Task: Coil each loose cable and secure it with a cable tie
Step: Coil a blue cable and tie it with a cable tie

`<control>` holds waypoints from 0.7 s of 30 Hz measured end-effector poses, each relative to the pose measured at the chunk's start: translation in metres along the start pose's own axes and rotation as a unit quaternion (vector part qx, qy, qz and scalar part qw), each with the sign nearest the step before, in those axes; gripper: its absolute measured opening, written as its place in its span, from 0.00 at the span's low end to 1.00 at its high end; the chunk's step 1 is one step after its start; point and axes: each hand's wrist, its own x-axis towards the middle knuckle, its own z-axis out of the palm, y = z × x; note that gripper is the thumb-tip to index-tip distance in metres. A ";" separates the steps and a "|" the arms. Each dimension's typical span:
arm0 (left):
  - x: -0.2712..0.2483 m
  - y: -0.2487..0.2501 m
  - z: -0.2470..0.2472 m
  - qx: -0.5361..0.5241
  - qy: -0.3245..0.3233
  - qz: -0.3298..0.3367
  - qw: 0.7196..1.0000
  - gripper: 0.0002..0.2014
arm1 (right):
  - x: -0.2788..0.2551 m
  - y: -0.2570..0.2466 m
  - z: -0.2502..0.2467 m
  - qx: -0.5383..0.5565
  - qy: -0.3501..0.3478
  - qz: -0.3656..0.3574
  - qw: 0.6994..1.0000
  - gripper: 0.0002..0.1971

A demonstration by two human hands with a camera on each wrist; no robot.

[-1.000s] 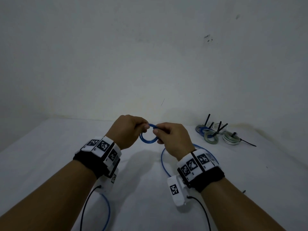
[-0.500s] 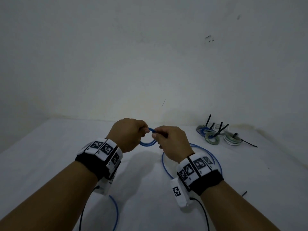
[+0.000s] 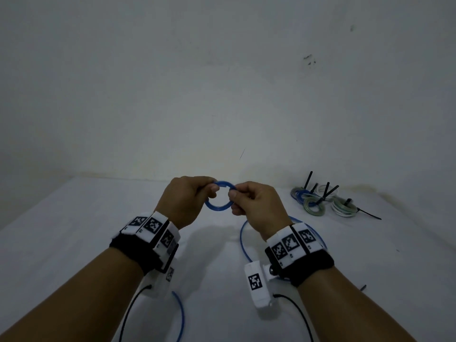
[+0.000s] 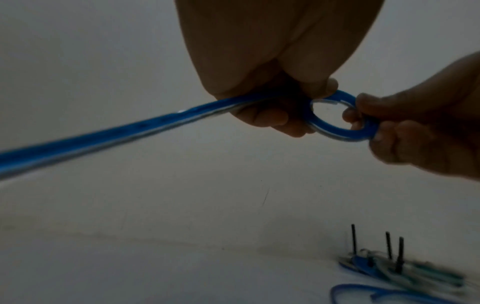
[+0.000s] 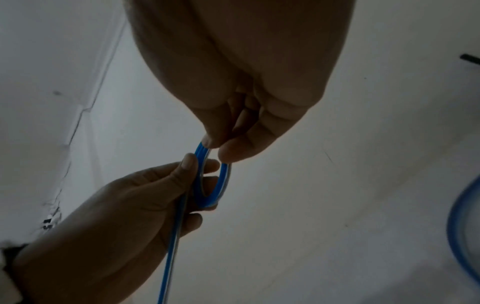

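A blue and white cable is wound into a small coil (image 3: 219, 207) held above the white table between both hands. My left hand (image 3: 187, 199) pinches the coil's left side (image 4: 318, 98), and the loose tail (image 4: 103, 139) runs back out of its fist. My right hand (image 3: 255, 204) pinches the coil's right side (image 5: 207, 148) with thumb and fingers. The rest of the cable (image 3: 243, 239) lies in a wide loop on the table under my right wrist, and another stretch (image 3: 181, 314) shows by my left forearm.
Several finished coils (image 3: 320, 202) with black cable ties sticking up lie at the back right by the wall. A loose black tie (image 3: 362, 287) lies on the table (image 3: 74, 230) right of my right forearm. A white wall rises close behind the table.
Both hands have kept the coil and turned it slightly. The loose cable on the table has shifted, and the stretch by my left forearm has drawn in.
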 end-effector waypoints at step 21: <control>0.004 0.000 -0.008 0.020 -0.031 -0.008 0.999 0.11 | -0.005 0.007 0.004 0.069 0.003 0.061 0.996 0.06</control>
